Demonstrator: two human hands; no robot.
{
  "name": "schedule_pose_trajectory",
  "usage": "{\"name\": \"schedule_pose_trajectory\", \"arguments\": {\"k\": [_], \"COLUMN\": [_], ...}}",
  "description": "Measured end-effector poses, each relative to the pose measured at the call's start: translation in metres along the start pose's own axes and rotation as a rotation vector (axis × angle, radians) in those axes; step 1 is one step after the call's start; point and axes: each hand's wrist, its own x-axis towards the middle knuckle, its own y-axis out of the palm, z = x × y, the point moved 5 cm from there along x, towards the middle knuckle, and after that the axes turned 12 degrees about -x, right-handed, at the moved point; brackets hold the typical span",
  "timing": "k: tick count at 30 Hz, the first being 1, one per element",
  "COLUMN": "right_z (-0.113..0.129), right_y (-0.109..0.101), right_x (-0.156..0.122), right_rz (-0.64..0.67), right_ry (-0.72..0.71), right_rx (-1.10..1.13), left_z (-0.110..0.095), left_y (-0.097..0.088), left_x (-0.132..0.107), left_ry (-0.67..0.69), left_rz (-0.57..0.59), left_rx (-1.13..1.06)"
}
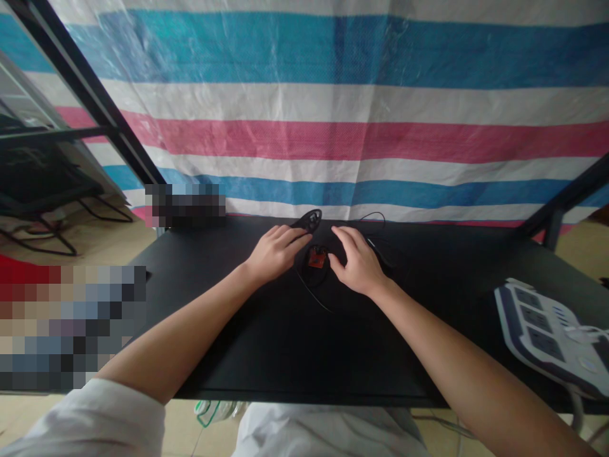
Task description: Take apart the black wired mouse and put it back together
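The left hand [278,252] has its fingers closed on a black oval shell [313,219], tipped up. Next to it, on the black table [309,355], a little red board [317,258] sits between the hands — with a thin wire [311,293] by it. The right hand [358,260] has thumb and fingers apart; I can't tell if the thumb touches the board. The step looks like handling these small parts — a soft pinch seems called for.
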Motion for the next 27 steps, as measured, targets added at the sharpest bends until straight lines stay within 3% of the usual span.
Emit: {"name": "schedule_pose_trajectory", "arguments": {"k": [3, 6, 11, 17, 21, 25, 27], "right_z": [0.011, 0.019, 0.019, 0.015, 0.011, -0.003, -0.009], "right_y": [-0.006, -0.006, -0.004, -0.001, 0.004, 0.008, 0.007], "right_x": [0.001, 0.002, 0.004, 0.003, 0.003, 0.002, 0.001], "right_rz": [-0.072, -0.052, 0.056, 0.088, 0.122, 0.097, 0.059], "right_ry": [-0.126, -0.197, -0.129, -0.101, -0.079, 0.077, 0.159], "right_rx": [-0.110, -0.173, -0.194, -0.156, -0.113, -0.046, 0.013], "left_z": [-0.012, -0.019, -0.020, -0.020, -0.016, -0.010, -0.008], "left_y": [-0.003, -0.006, -0.005, -0.001, -0.003, -0.009, -0.007], "left_x": [0.004, 0.007, 0.009, 0.009, 0.009, 0.005, 0.004], "left_ry": [0.102, 0.129, 0.015, -0.057, -0.214, -0.437, -0.508], "left_rz": [0.021, 0.033, 0.105, 0.161, 0.086, -0.058, -0.049], "left_rx": [-0.049, -0.138, -0.275, -0.320, -0.257, -0.109, -0.085]}}
